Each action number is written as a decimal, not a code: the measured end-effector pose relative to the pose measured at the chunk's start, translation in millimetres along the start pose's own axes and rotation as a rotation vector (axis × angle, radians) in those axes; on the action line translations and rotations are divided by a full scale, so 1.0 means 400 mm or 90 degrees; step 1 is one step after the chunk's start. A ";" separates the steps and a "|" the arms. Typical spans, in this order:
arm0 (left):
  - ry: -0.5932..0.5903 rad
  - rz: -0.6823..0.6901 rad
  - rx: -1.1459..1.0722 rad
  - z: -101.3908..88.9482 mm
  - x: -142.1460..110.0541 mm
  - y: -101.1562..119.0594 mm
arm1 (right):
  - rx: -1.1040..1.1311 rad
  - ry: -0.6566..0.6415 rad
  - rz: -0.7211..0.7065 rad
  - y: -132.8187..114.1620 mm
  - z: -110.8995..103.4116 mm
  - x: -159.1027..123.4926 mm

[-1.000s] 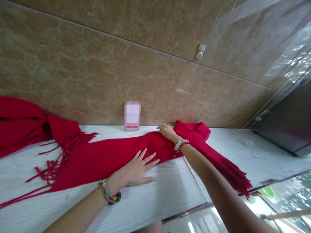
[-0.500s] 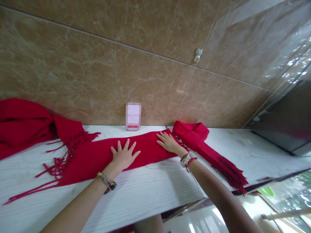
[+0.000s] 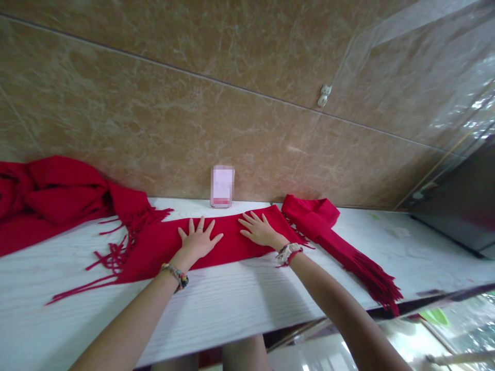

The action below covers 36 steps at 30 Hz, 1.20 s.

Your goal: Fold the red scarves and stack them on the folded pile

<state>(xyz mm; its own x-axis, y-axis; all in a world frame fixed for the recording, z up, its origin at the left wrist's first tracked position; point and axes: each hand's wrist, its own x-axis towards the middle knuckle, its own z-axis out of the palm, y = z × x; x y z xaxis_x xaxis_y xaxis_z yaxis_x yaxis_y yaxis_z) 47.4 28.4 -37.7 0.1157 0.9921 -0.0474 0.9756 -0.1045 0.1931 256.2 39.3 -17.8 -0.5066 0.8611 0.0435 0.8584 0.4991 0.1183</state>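
Observation:
A red fringed scarf point(image 3: 228, 242) lies spread in a flat band along the white table. My left hand point(image 3: 196, 242) rests palm down on its middle, fingers spread. To the right, my right hand point(image 3: 262, 230) is also flat on the same band, its fingers apart. Long tassels hang out from the left end onto the table. Close to the right end sits a folded red scarf point(image 3: 309, 211), its fringe point(image 3: 381, 288) reaching the table's front edge. At the far left is a bunched heap of red cloth point(image 3: 73, 190) with tassels.
A phone-like pink and white object point(image 3: 222, 186), its face blurred, leans upright against the brown marbled wall point(image 3: 162, 113). A small white hook point(image 3: 324, 96) is fixed to the wall. The white table point(image 3: 240, 299) runs to a dark box-shaped object point(image 3: 460, 201) at the right.
My right hand has slid left along the scarf, closer to my left hand. My left hand stays flat on the cloth. The view has shifted slightly left.

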 end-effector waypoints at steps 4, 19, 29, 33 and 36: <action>0.005 0.006 -0.004 -0.002 0.000 -0.005 | -0.028 0.015 0.106 0.074 0.015 -0.051; 0.023 0.057 0.031 -0.021 -0.032 -0.045 | 0.007 0.035 0.067 -0.051 -0.007 0.053; 0.140 0.022 0.052 -0.090 -0.032 -0.280 | -0.006 -0.071 0.170 0.032 0.003 0.026; 0.135 0.135 0.016 -0.124 -0.043 -0.264 | 0.092 0.014 0.102 -0.051 -0.036 0.092; 0.136 0.228 -0.048 -0.136 -0.060 -0.271 | 0.175 0.101 -0.047 -0.134 -0.033 0.133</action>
<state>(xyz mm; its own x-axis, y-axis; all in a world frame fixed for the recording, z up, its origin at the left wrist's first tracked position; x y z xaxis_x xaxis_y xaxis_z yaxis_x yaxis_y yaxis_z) -71.4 19.5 -4.0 0.3953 0.8871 0.2384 0.8640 -0.4472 0.2314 182.3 57.3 -8.9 -0.5554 0.8069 0.2010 0.7981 0.5852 -0.1438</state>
